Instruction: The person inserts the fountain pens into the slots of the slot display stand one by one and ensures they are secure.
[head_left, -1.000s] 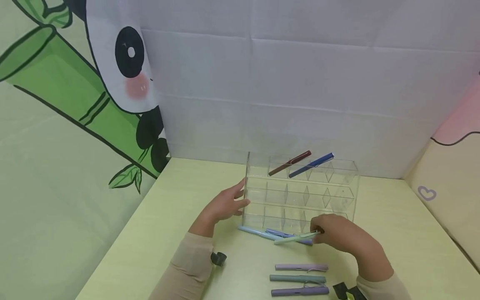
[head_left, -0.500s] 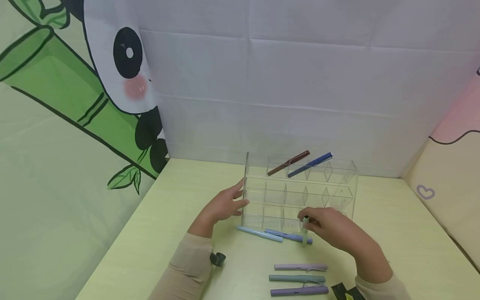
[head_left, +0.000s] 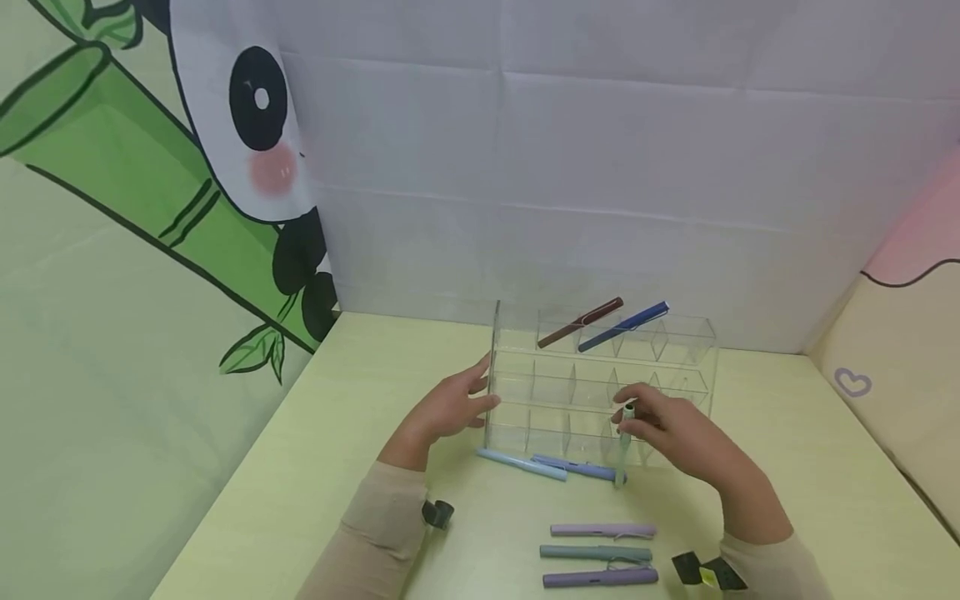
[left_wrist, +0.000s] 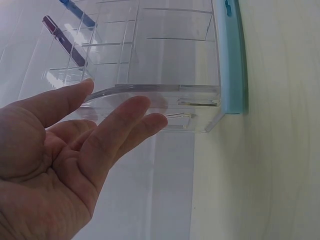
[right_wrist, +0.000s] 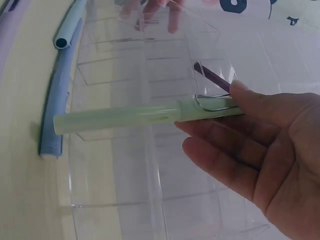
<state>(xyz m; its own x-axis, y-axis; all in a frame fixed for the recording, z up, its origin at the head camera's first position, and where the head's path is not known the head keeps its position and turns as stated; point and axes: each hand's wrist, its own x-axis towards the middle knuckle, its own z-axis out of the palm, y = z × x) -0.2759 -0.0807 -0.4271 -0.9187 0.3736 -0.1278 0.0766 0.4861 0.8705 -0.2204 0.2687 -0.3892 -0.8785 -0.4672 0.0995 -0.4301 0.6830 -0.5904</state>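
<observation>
A clear acrylic rack [head_left: 551, 390] with tiered compartments stands on the table. My left hand [head_left: 447, 406] touches its left side with loosely extended fingers; the left wrist view shows this hand [left_wrist: 85, 145] against the side panel. Between thumb and fingers, my right hand [head_left: 678, 429] pinches a light green pen [head_left: 624, 450] by its clip end. That pen hangs nearly upright before the rack's bottom tier. A light blue pen [head_left: 517, 463] and a periwinkle pen [head_left: 573, 467] lie along the rack's front. A dark red pen [head_left: 581, 322] and a blue pen [head_left: 622, 327] lean in the top tier.
Nearer me, a lilac pen [head_left: 592, 530], a grey-green pen [head_left: 585, 552] and a purple pen [head_left: 592, 578] lie side by side on the table [head_left: 480, 550]. A pale cloth backdrop [head_left: 600, 167] hangs behind the rack.
My right hand has turned the light green pen from nearly flat to nearly upright, then shifted slightly right and up. My left hand has stayed at the rack's side.
</observation>
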